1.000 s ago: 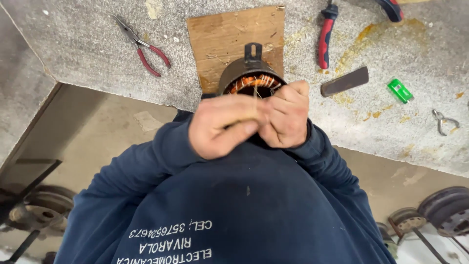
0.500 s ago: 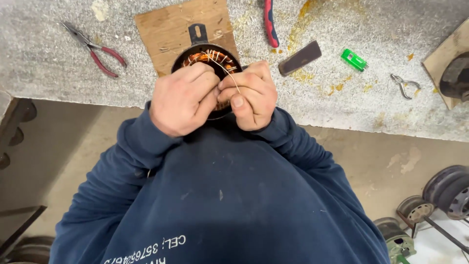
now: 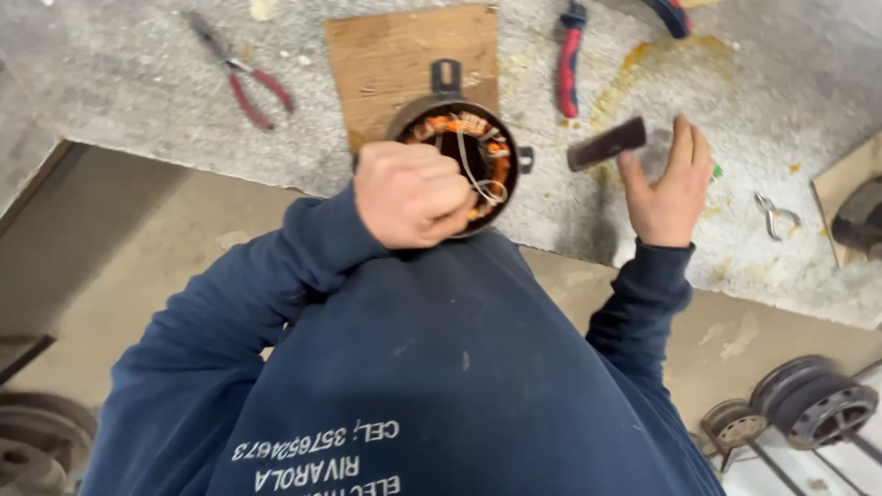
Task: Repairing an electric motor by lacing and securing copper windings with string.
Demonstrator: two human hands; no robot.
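- Red-handled pliers [image 3: 248,83] lay at the left on the grey stone bench [image 3: 138,92].
- A flat brown wooden board [image 3: 404,55] sat under the round black motor stator with orange copper windings [image 3: 469,156], at the bench's near edge.
- The left hand [image 3: 409,195] was clenched into a fist against the stator's rim, pinching thin pale wires [image 3: 478,184].
- Red-and-blue-handled pliers [image 3: 570,55] lay beyond.
- The right hand [image 3: 666,184] hovered released, fingers spread, just beside a dark flat bar [image 3: 606,144].
- A small metal clip [image 3: 772,216] lay right.

Copper-orange windings [image 3: 464,124], red-handled pliers [image 3: 246,84], navy sleeves [image 3: 303,257].
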